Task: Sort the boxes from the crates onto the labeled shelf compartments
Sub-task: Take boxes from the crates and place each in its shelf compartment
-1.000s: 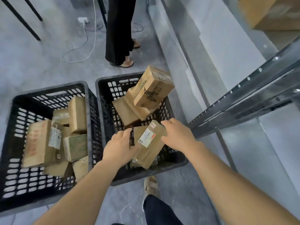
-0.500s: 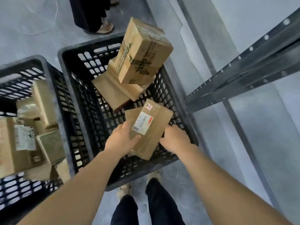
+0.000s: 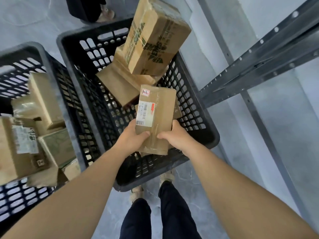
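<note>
Box [image 3: 156,118] lifted higher, now upright over right crate [image 3: 198,104]; left hand [image 3: 133,141] and right hand [image 3: 176,137] both grasp its lower end.

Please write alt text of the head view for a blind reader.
The left hand and right hand grip a labeled cardboard box over a black crate holding other boxes; a second crate beside it, a grey shelf frame at right.

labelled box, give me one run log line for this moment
step: pick | left hand: grips labelled box | right hand: grips labelled box | box: over right crate, label up
</note>
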`<state>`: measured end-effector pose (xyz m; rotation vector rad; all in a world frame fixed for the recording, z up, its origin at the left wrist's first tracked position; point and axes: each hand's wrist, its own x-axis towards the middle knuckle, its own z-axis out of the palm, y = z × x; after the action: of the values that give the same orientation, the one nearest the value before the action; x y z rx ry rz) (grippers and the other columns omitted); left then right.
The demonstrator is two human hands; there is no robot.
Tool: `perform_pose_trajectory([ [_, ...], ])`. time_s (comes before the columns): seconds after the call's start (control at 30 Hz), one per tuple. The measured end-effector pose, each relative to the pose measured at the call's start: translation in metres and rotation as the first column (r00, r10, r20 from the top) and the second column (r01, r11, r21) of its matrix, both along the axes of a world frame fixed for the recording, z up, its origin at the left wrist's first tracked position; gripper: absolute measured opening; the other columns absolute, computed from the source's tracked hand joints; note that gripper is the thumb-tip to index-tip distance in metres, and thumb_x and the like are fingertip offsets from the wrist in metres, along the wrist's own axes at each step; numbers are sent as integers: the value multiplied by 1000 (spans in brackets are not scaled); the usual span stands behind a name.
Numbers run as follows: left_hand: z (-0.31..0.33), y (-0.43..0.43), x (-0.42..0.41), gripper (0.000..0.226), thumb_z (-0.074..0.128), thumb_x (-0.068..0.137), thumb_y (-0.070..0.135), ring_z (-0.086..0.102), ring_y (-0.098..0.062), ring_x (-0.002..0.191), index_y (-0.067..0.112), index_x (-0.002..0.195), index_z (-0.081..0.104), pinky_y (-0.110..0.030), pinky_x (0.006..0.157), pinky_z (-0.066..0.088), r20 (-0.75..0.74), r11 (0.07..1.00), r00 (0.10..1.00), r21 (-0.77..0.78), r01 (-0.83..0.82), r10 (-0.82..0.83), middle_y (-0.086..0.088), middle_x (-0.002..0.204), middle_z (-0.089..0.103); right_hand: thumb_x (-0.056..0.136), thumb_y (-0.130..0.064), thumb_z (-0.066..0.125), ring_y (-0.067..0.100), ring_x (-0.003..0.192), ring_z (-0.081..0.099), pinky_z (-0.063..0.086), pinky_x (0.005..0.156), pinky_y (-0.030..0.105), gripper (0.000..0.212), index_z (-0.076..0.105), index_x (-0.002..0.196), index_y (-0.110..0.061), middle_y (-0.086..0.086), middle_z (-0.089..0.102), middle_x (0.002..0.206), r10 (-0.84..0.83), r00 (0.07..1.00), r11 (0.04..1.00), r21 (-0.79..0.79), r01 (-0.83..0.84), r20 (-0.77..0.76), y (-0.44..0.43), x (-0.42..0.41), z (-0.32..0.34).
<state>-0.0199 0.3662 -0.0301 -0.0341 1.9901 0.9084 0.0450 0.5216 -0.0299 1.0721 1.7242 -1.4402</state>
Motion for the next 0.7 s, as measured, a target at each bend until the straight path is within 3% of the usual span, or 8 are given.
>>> perform_pose_trajectory([
  [0.1,31,-12,-2,54,59,92,23,54,-13,111,27,141,36,-27,91,40,-37,998,999,63,4,-1,9,123,56,82,-26,71,13,103,57,50,85,31,56,40,128,-20,-1,58,119,18,998,1000,-20,-19,-54,-5,5,29],
  [0.2,67,-21,-1,54,58,93,21,55,-12,110,27,142,36,-24,90,40,-76,992,997,121,31,-22,8,126,57,87,-24,68,1,92,56,47,65,15,52,37,130,-23,-10,59,112,17,991,998,-52,-24,-130,-7,13,65],
  [0.27,90,-26,1,55,58,93,19,55,-10,109,29,142,35,-23,91,42,-99,985,994,164,53,-37,8,127,57,87,-25,68,2,98,57,50,78,21,64,31,139,-28,-15,58,112,-2,982,998,-55,-9,-187,-10,21,86],
  [0.33,114,-32,3,57,59,92,17,56,-12,113,31,142,35,-33,99,45,-139,974,989,208,86,-58,8,129,56,83,-25,71,8,111,56,47,100,38,80,22,146,-39,-18,56,118,-37,967,998,-50,25,-251,-13,30,107],
  [0.37,127,-34,5,58,59,92,16,55,-12,114,33,141,35,-36,101,45,-163,968,984,229,104,-67,9,129,55,82,-23,71,9,114,55,45,103,42,84,20,146,-43,-18,54,121,-52,956,998,-52,39,-288,-14,34,118],
  [0.53,191,-44,8,60,58,93,15,54,4,105,41,139,32,-14,83,45,-304,933,945,291,211,-119,16,123,54,80,-7,71,10,109,59,54,93,39,97,15,148,-46,-13,52,124,-93,892,995,-70,69,-443,-16,51,181],
  [0.6,214,-46,8,60,59,92,17,54,3,106,46,136,32,-15,85,46,-362,914,922,313,257,-135,16,127,53,77,-5,72,10,108,60,56,89,37,98,17,147,-47,-7,53,126,-99,858,995,-41,91,-505,-18,58,206],
  [0.7,248,-42,10,63,60,92,16,53,5,105,45,139,29,-18,88,47,-439,886,886,339,317,-149,15,131,50,66,-19,76,13,112,59,50,97,43,100,20,142,-52,-3,57,129,-88,809,987,56,148,-582,-18,68,243],
])
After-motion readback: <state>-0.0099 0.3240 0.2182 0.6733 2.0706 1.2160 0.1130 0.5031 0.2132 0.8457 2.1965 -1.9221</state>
